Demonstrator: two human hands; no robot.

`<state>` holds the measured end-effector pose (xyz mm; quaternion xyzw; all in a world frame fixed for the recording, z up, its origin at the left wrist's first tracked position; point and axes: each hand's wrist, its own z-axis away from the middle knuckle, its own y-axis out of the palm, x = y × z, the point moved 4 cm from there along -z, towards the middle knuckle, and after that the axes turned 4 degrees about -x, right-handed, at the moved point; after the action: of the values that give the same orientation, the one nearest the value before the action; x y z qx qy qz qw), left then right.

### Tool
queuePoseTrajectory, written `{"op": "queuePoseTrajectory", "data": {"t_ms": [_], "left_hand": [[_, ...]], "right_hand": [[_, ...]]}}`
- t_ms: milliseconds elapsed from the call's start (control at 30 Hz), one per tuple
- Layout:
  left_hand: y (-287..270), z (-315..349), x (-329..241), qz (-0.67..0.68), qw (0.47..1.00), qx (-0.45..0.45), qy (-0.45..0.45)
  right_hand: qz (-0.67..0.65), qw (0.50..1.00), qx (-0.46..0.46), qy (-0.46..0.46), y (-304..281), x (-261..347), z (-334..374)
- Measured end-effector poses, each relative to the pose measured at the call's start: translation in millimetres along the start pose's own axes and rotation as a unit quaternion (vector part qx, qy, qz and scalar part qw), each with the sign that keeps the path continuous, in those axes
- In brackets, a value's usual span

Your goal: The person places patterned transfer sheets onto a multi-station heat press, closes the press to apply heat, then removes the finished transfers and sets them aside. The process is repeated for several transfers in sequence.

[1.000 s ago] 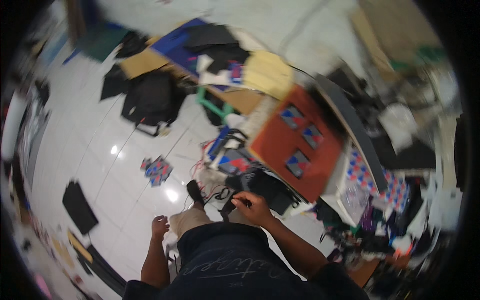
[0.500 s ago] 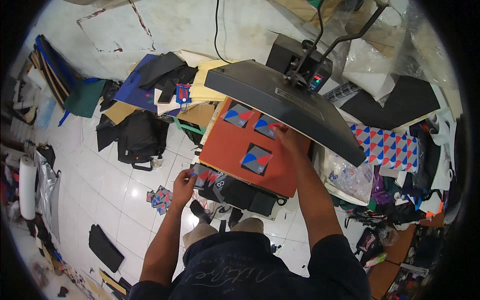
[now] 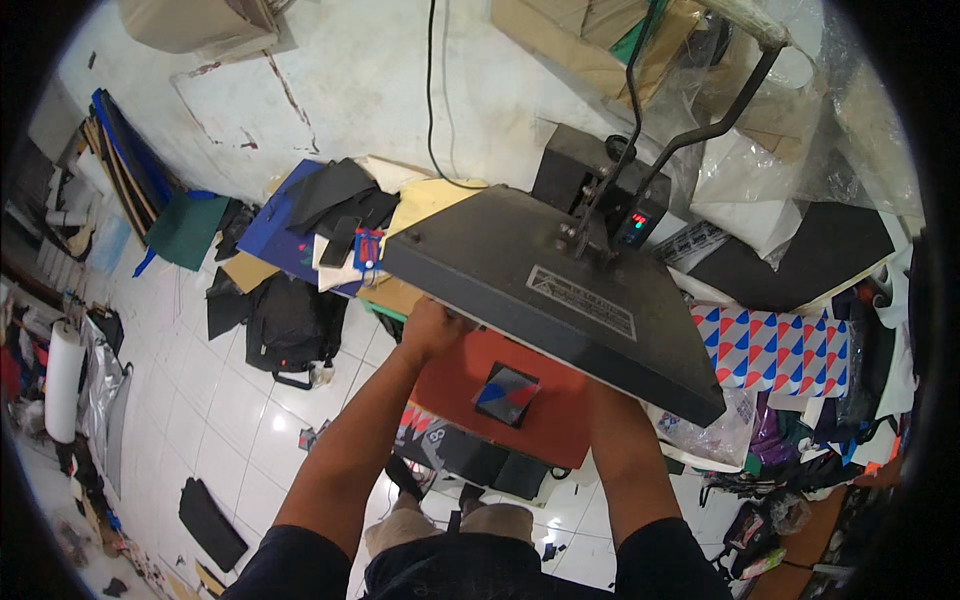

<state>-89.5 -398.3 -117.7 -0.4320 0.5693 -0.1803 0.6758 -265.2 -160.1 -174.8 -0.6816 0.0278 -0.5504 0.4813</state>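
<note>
Both my hands reach toward the heat press, whose dark grey upper plate (image 3: 480, 240) is tilted up over a red-brown pad (image 3: 450, 385). My left hand (image 3: 432, 330) is at the pad's left side, close under the plate's edge; its fingertips are hidden. Only the forearm of my right arm (image 3: 622, 450) shows, passing under the plate's right part, which hides the right hand. Between my arms, a dark square patch (image 3: 508, 395) with a grey, blue and red print lies on the pad. The two patches farther back are covered by the plate.
The press has a bent black lever (image 3: 725, 110) and a lit control box (image 3: 638, 225). A patterned printed sheet (image 3: 770, 350) lies to its right. At left are a black backpack (image 3: 295, 325) on the tiles and a phone (image 3: 341, 242) on stacked material. Black fabric (image 3: 470, 455) hangs below the pad.
My left hand has moved from the printed pieces at the pad's front corner up to its left side. My right hand has gone out of sight beneath the plate. The view has shifted.
</note>
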Motion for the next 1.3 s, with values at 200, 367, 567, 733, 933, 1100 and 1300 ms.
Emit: {"op": "queuePoseTrajectory", "data": {"t_ms": [200, 367, 567, 733, 933, 1100, 1300], "left_hand": [[43, -62, 21, -0.105, 0.972, -0.112, 0.177], [29, -75, 19, -0.126, 0.982, -0.023, 0.136], [19, -76, 23, -0.122, 0.985, 0.005, 0.119], [17, -81, 20, -0.124, 0.985, 0.018, 0.121], [11, -84, 10, -0.123, 0.984, 0.032, 0.127], [-10, -73, -16, -0.083, 0.985, 0.044, 0.142], [-64, 11, -75, 0.239, 0.961, 0.138, -0.005]], "right_hand": [[-0.016, 1.000, 0.020, -0.004, 3, 1, 12], [-0.027, 0.999, 0.027, -0.004, 8, -4, 20], [-0.023, 0.999, 0.037, -0.005, 8, -4, 18], [-0.022, 0.999, 0.043, -0.004, 8, -4, 18], [-0.020, 0.999, 0.047, -0.007, 8, -5, 16], [-0.015, 0.999, 0.042, -0.002, 3, -8, 14], [-0.016, 0.999, 0.046, -0.007, 3, -6, 11]]}}
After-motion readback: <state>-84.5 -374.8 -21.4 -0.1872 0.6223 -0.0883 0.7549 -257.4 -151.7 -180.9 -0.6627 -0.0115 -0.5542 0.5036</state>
